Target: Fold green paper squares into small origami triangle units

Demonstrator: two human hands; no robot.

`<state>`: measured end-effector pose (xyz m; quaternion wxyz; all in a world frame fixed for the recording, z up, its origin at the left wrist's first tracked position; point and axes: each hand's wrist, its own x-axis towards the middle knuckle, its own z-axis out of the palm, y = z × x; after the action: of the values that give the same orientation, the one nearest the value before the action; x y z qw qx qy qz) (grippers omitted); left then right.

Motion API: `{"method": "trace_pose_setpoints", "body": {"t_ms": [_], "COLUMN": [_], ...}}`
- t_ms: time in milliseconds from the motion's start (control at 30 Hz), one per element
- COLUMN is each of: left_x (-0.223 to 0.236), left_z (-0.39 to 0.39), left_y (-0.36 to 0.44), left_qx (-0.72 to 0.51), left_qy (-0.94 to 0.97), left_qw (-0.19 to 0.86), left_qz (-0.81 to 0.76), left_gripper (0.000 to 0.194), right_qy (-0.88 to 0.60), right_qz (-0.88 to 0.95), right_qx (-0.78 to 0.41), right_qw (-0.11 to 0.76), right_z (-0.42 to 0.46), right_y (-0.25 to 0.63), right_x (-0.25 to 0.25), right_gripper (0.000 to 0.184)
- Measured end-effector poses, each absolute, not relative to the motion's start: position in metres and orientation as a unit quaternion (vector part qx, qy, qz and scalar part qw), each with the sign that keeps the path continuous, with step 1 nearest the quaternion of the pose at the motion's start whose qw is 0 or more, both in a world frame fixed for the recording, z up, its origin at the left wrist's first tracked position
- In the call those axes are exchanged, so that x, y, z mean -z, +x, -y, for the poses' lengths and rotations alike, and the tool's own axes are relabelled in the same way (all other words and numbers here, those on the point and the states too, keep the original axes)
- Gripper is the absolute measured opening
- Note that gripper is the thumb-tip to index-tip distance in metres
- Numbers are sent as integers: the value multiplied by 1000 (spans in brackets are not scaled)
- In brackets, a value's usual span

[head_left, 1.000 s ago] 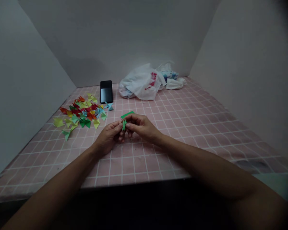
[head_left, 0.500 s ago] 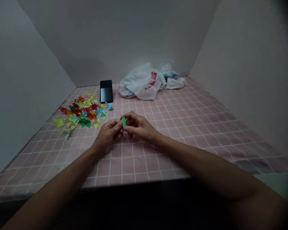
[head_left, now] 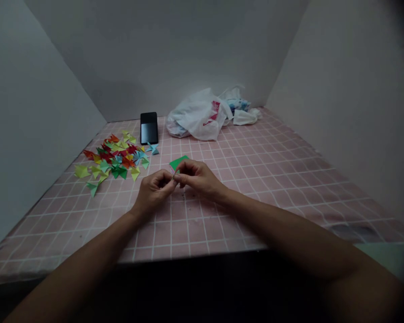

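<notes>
A green paper piece [head_left: 179,162] is pinched at its lower end between the left hand [head_left: 154,190] and the right hand [head_left: 198,177], in front of and to the right of a black smartphone [head_left: 149,128]. The hands are brought close together rather than spread, and the thumb and forefinger of each appear closed on the paper, with the remaining fingers curled inward. The exact grip is partly hidden by the fingertips [head_left: 181,176], so it cannot be told whether the lower end is folded. The upper part of the piece is left free and is angled away from the wrists.

The paper is judged to be very light and thin, with little stiffness except along any creases. It could be bent or crushed easily, so only gentle pressure would be called for. Hold is best taken at the edges or along a crease, between the finger pads, and not across the free flat part.

A pile of folded paper triangles [head_left: 112,161] in red, yellow, green and blue is spread in front of and to the left of the smartphone, on a desk [head_left: 242,215] with a pink grid pattern. A white plastic bag [head_left: 197,115] is lying to the right of the smartphone
</notes>
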<state>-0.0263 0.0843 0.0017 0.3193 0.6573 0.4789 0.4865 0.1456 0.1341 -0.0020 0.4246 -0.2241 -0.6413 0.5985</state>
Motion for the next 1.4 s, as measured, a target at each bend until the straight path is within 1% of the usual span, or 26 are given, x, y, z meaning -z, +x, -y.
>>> {"method": "trace_pose_setpoints", "body": {"t_ms": [133,233,333,433,500,567,667,733,867,967,1167,1400], "left_x": [-5,-7,-6,-5,-4,-4,-3,-2,1,0,-5,-4], "left_z": [-82,-80,-80,-82,-83,-82,-82,-83,-85,-86,-86,-86], "left_y": [-25,-24,-24,-25,-26,-26,-26,-27,-29,-28,-24,-24], "left_qx": [-467,-466,-482,-506,-504,-489,-476,-486,-517,-521,-554,-568], "left_qy": [677,678,656,634,639,651,645,619,575,568,552,574], "left_qw": [337,340,344,335,327,334,377,411,451,457,445,399], "left_qz": [-458,-455,-468,-480,-481,-474,-464,-461,-446,-444,-436,-435], "left_gripper": [20,22,25,27,29,29,26,26,25,27,31,24], "right_qy": [-221,-243,-254,-230,-215,-221,-251,-249,-211,-195,-193,-205], "right_qz": [688,697,677,646,637,650,665,658,624,607,613,616], "right_qx": [-541,-515,-545,-597,-612,-593,-554,-564,-624,-650,-652,-651], "right_qw": [429,434,425,417,417,421,433,431,419,413,402,393], "right_z": [-130,-128,-130,-134,-134,-133,-131,-131,-133,-132,-132,-132], "right_y": [149,150,148,146,146,146,148,148,146,145,145,144], "right_x": [-3,-5,-2,2,2,1,-1,-1,2,3,3,3], "right_gripper": [22,30,35,27,25,24,29,31,23,25,11,5]}}
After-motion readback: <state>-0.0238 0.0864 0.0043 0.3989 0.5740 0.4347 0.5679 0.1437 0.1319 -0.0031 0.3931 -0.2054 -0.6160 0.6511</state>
